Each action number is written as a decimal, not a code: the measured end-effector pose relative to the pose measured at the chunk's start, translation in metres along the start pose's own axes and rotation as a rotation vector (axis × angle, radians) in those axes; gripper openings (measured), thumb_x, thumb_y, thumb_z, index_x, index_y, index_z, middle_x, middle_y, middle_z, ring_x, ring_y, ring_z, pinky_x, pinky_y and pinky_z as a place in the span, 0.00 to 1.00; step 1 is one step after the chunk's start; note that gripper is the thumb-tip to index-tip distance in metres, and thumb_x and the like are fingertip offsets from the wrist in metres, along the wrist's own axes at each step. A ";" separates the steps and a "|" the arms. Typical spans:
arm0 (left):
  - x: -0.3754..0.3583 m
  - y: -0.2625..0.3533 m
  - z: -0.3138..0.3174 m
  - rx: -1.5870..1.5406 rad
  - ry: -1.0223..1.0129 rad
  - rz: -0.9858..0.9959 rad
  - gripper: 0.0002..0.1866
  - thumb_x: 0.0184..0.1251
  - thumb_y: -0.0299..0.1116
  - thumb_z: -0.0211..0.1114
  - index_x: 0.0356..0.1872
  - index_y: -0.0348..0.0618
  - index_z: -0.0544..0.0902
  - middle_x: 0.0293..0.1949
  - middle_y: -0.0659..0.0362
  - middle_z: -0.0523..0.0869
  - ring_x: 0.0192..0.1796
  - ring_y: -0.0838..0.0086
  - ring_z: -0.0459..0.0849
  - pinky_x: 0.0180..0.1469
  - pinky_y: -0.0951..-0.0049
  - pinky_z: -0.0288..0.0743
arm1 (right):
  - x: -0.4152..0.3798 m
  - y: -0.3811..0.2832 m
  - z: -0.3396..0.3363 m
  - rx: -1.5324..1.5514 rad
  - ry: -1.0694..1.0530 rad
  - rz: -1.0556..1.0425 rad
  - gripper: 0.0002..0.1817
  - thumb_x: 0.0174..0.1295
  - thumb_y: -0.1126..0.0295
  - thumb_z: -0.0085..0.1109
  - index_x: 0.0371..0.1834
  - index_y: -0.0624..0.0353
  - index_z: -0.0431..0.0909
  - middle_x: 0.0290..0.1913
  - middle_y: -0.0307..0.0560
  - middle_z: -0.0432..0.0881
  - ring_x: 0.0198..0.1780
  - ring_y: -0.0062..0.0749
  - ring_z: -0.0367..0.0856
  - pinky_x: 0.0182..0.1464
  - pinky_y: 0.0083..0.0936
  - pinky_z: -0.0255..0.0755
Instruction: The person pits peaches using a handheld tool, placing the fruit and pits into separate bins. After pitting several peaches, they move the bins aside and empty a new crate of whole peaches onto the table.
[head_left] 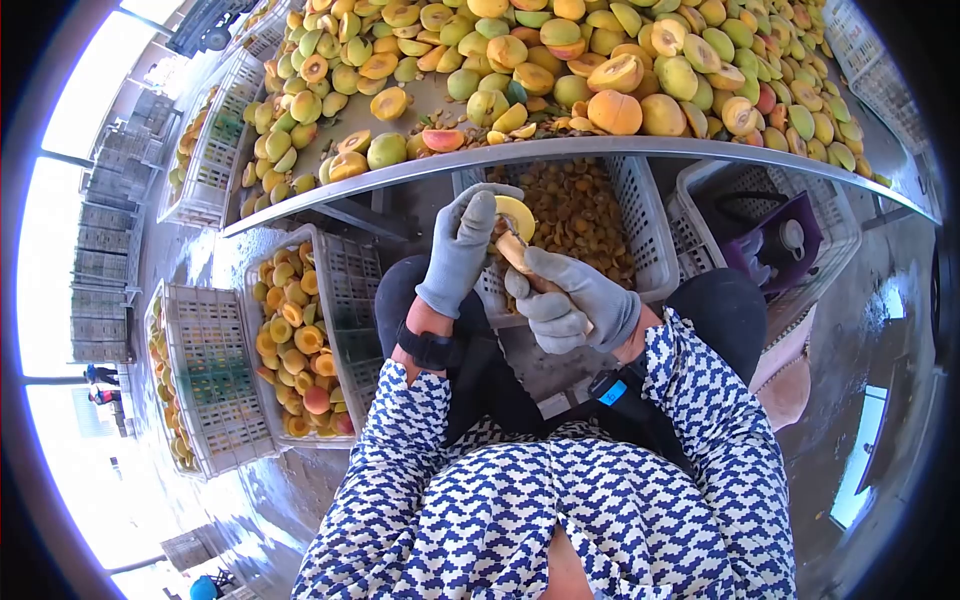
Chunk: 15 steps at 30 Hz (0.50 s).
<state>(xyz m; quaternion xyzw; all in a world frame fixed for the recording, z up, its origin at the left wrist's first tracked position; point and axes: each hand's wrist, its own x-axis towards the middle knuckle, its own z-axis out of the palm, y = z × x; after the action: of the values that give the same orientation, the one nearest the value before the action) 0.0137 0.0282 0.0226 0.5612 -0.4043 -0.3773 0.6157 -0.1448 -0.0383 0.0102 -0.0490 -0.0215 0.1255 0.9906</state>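
Above the crate between my knees, my left hand, in a grey glove, has its fingers closed around a yellow peach half. My right hand, gloved likewise, grips a wooden-handled tool whose far end meets the fruit. That working end is partly hidden by the fruit and my left fingers, so its shape cannot be made out. Beneath both hands, a white plastic crate holds many brown peach pits.
A metal-edged table ahead carries heaped whole and halved peaches. Left stand crates of peach halves. At right, another crate holds a purple container with a cup. The floor looks wet in places.
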 end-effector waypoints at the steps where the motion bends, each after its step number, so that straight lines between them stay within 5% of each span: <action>1: 0.000 0.002 -0.002 -0.049 -0.040 -0.048 0.25 0.67 0.53 0.53 0.43 0.37 0.79 0.35 0.63 0.81 0.37 0.83 0.76 0.41 0.81 0.71 | -0.001 0.000 0.005 -0.094 0.092 -0.016 0.20 0.66 0.48 0.45 0.33 0.54 0.69 0.15 0.29 0.62 0.10 0.12 0.57 0.12 0.11 0.53; 5: -0.002 0.001 -0.011 0.039 -0.123 -0.101 0.27 0.65 0.55 0.54 0.44 0.37 0.79 0.35 0.62 0.81 0.37 0.82 0.77 0.41 0.81 0.72 | -0.007 -0.011 0.019 -0.516 0.379 0.058 0.20 0.66 0.48 0.45 0.34 0.55 0.70 0.16 0.30 0.64 0.10 0.11 0.59 0.12 0.12 0.54; 9: -0.005 -0.001 -0.012 0.022 -0.153 -0.112 0.27 0.65 0.55 0.54 0.44 0.37 0.79 0.35 0.62 0.82 0.37 0.82 0.78 0.41 0.81 0.72 | -0.009 -0.006 0.017 -0.486 0.316 0.023 0.20 0.66 0.49 0.45 0.35 0.56 0.70 0.16 0.30 0.65 0.10 0.12 0.60 0.12 0.12 0.55; 12: -0.006 -0.003 -0.003 -0.047 -0.095 -0.035 0.27 0.65 0.55 0.53 0.44 0.38 0.79 0.35 0.62 0.82 0.36 0.82 0.78 0.40 0.81 0.73 | -0.004 0.002 0.006 -0.121 0.095 0.004 0.20 0.67 0.49 0.45 0.36 0.57 0.71 0.16 0.30 0.65 0.10 0.13 0.60 0.12 0.12 0.56; 15: -0.002 -0.016 0.009 -0.092 0.148 0.045 0.28 0.66 0.57 0.51 0.44 0.38 0.79 0.35 0.62 0.82 0.36 0.82 0.78 0.38 0.81 0.73 | 0.001 -0.002 0.007 -0.184 0.158 -0.078 0.21 0.67 0.49 0.46 0.35 0.57 0.71 0.16 0.30 0.65 0.11 0.14 0.61 0.13 0.13 0.56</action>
<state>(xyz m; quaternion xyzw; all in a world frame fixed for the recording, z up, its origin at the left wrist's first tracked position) 0.0048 0.0253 0.0072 0.5497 -0.3524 -0.3390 0.6774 -0.1440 -0.0394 0.0172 -0.1486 0.0433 0.0801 0.9847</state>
